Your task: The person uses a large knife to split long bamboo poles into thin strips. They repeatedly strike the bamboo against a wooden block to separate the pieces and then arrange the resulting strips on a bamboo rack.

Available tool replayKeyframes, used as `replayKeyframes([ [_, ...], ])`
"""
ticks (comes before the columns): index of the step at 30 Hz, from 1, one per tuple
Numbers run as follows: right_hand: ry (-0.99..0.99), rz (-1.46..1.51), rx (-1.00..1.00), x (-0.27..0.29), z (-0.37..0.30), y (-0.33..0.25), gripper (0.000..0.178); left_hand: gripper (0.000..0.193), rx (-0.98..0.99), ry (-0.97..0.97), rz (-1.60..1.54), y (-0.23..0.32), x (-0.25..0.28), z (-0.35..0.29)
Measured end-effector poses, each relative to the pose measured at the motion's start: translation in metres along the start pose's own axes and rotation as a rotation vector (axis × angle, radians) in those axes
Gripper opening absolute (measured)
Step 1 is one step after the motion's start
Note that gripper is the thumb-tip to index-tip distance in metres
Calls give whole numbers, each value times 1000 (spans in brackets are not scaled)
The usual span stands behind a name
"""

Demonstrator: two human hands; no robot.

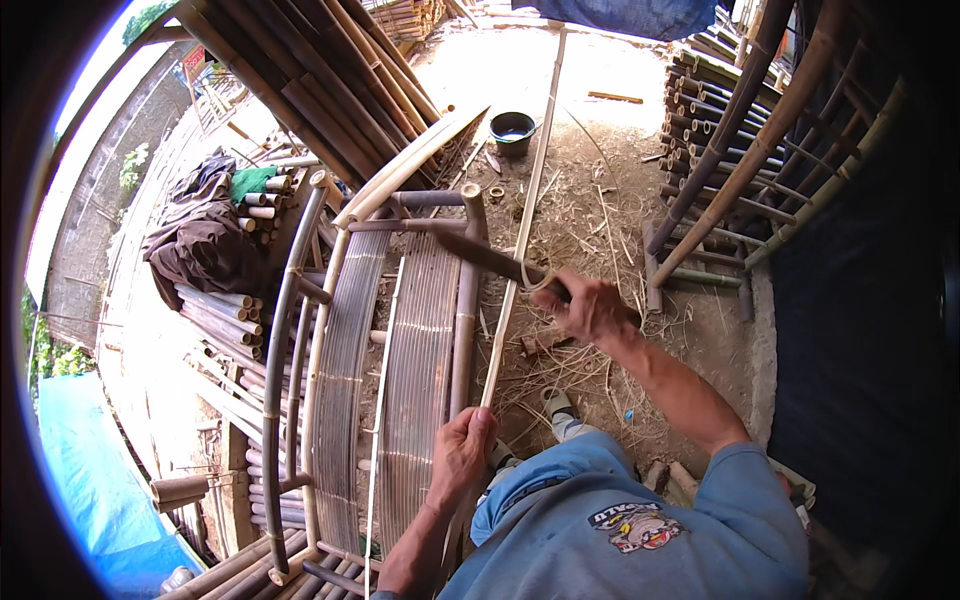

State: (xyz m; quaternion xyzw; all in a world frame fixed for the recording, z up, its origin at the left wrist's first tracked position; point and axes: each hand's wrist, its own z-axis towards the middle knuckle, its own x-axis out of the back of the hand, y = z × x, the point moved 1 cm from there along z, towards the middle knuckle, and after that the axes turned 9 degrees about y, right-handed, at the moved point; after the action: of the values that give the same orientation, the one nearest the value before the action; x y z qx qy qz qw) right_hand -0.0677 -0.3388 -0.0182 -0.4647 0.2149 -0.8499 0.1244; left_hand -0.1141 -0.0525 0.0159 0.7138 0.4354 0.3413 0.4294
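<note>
My left hand [462, 450] is closed around the near end of a long, pale bamboo strip [541, 165], which runs away from me across the yard. In my right hand [590, 308] is the handle of a large knife [485, 257] with a dark, broad blade. The blade lies across the strip, pointing left, and a thin curled shaving [538, 284] loops beside my right fingers. Just left of the strip stands a bamboo bench [466, 310] with a slatted seat; the knife's tip overlaps its corner in view.
A black bucket [513, 143] stands ahead on dirt strewn with shavings [560, 375]. Tall bamboo poles [330, 85] lean at the far left. Stacked bamboo [690, 120] and a bamboo frame [740, 180] are at right. Dark cloth [205, 225] covers a pile at left.
</note>
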Motion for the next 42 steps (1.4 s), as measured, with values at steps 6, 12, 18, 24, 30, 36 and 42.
replayKeyframes([
  [6,21,-183,-32,44,43,58,69,40,98,-20,-22,-31,26,-67],
  [12,114,-228,-81,65,69,114,67,39,164,-54,66,-68,77,-107],
  [18,72,280,-581,76,75,123,60,37,239,-65,32,-95,81,-151],
  [24,236,1014,-795,29,56,23,34,47,342,-418,285,-84,109,-121],
  [30,13,1160,-718,-16,26,-50,38,53,99,-518,-529,-22,32,-5],
  [36,-45,132,-92,-3,23,-39,62,35,5,-50,-272,17,8,43],
  [42,-66,12,289,-3,4,-44,66,33,-83,147,-63,6,6,31],
])
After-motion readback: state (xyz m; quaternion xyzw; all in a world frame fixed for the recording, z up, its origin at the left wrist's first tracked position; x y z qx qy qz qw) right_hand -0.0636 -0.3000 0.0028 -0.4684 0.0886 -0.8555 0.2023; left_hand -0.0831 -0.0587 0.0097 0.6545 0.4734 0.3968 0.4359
